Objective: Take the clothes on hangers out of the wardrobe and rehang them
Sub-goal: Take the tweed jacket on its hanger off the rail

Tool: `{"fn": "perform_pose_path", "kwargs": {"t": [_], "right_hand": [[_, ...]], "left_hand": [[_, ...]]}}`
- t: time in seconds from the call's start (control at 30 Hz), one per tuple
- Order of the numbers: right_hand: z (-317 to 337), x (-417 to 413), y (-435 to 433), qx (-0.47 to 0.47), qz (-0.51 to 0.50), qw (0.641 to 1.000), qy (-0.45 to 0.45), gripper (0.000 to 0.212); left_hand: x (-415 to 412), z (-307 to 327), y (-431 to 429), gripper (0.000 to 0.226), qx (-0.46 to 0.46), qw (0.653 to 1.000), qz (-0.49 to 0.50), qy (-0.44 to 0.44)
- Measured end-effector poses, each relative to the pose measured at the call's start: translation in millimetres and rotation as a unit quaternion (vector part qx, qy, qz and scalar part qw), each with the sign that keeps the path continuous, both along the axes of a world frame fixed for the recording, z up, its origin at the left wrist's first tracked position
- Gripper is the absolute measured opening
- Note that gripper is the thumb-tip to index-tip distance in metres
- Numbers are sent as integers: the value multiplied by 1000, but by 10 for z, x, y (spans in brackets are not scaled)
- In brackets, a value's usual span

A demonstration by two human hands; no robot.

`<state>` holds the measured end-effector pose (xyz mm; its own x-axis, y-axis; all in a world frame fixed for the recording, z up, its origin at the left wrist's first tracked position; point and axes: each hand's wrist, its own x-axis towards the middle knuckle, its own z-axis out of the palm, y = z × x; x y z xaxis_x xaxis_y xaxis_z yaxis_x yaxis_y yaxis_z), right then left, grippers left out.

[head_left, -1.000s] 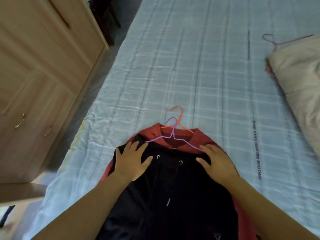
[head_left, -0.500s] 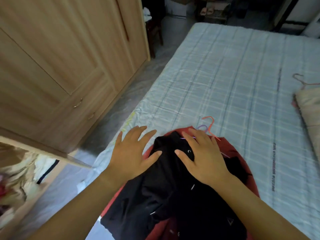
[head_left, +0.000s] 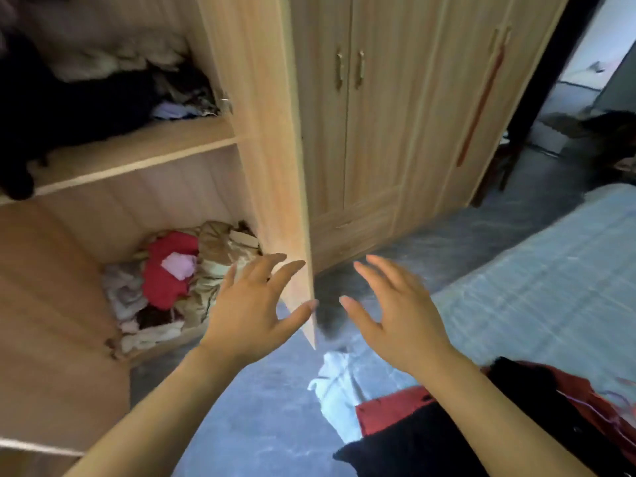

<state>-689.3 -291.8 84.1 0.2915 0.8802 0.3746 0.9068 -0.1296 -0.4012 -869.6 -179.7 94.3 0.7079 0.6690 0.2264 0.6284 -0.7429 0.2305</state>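
The open wardrobe [head_left: 144, 149] fills the left of the view, its door [head_left: 275, 160] swung out edge-on toward me. Dark and pale clothes [head_left: 89, 94] hang or pile above a shelf; a crumpled heap of red, pink and beige clothes [head_left: 179, 280] lies on the wardrobe floor. My left hand [head_left: 251, 311] hovers with spread fingers in front of the door's lower edge, holding nothing. My right hand [head_left: 395, 315] floats beside it, fingers spread, also empty. A black garment on a red one [head_left: 447, 432] lies on the bed corner at bottom right.
Closed wardrobe doors [head_left: 378, 115] with metal handles stand beyond the open door. The bed with a light blue checked sheet [head_left: 550, 287] lies to the right. Grey floor [head_left: 261, 407] runs between bed and wardrobe. A dark doorway shows at top right.
My view has swung left from the bed to the open wardrobe. Both hands have lifted off the black and red garments, which stay on the bed, and now hover in the air.
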Motion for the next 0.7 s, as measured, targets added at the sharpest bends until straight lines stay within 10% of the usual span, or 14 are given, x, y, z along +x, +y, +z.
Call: {"fn": "perform_pose_path", "kwargs": {"t": [0.7], "right_hand": [[2283,-2388,4761,224,246,942,-42,66]], "left_hand": [[-2651,2312,3701,71,256,937,239,-12]]}}
